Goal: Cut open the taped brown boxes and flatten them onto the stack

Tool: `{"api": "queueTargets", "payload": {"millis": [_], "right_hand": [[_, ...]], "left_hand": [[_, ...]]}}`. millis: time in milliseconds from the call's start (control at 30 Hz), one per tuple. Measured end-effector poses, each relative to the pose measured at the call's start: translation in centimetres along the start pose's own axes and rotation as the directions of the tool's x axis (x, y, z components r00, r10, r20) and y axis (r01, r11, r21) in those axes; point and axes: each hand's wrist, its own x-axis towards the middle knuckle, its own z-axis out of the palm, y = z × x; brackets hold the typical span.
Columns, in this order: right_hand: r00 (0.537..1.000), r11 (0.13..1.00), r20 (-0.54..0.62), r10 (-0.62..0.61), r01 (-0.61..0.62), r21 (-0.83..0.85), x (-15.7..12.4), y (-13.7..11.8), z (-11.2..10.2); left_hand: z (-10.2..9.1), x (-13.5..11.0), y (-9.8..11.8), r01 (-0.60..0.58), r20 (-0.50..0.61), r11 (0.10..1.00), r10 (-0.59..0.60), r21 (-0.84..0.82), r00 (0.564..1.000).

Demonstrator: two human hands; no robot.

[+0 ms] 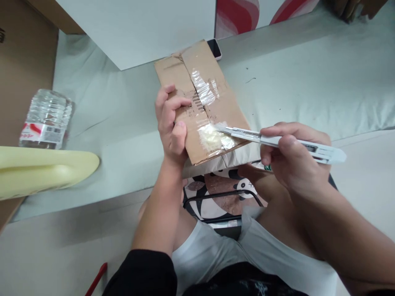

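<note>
A brown cardboard box [225, 102], small and flat, is tilted over the front edge of the cloth-covered surface. Strips of clear tape [203, 88] cross the seam between its flaps, and a wider shiny patch lies at the near end. My left hand [173, 123] grips the box by its left side, thumb and fingers bent over the top. In my right hand [296, 152] is a white utility knife [274, 141], its blade extended to the left. The blade tip meets or hovers just over the taped near end; I cannot tell which.
On the left lie a clear plastic bottle [47, 119] and a pale yellow curved object [46, 170]. A white panel [148, 28] stands behind the box, with a dark-topped small object [215, 49] beside it. Below, a panda-patterned seat [216, 197] shows between the legs.
</note>
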Motion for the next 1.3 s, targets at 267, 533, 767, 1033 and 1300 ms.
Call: {"api": "queueTargets", "payload": {"millis": [267,533,767,1033,1300], "right_hand": [[1.000,1.000,-0.008,-0.008,0.008,0.002,0.1,0.2,-0.4],[0.996,0.998,0.074,0.055,-0.052,-0.043,-0.2,0.3,-0.1],[0.999,1.000,-0.045,0.009,-0.009,0.010,0.0,-0.3,-0.8],[0.998,0.997,0.001,0.070,-0.070,-0.024,-0.1,-0.1,-0.2],[0.994,0.995,0.074,0.084,-0.080,-0.057,0.0,0.0,-0.6]], "left_hand": [[0.1,-0.3,0.9,0.100,0.013,0.994,-0.100,0.040,0.995],[0.3,0.0,-1.4,-0.008,0.012,1.000,0.008,-0.017,1.000],[0.5,0.1,-2.0,-0.144,-0.070,0.983,0.136,-0.118,0.988],[1.0,-0.2,-3.0,-0.177,-0.070,0.970,0.167,-0.169,0.983],[1.2,-0.2,-3.3,-0.202,-0.095,0.976,0.194,-0.085,0.976]]}}
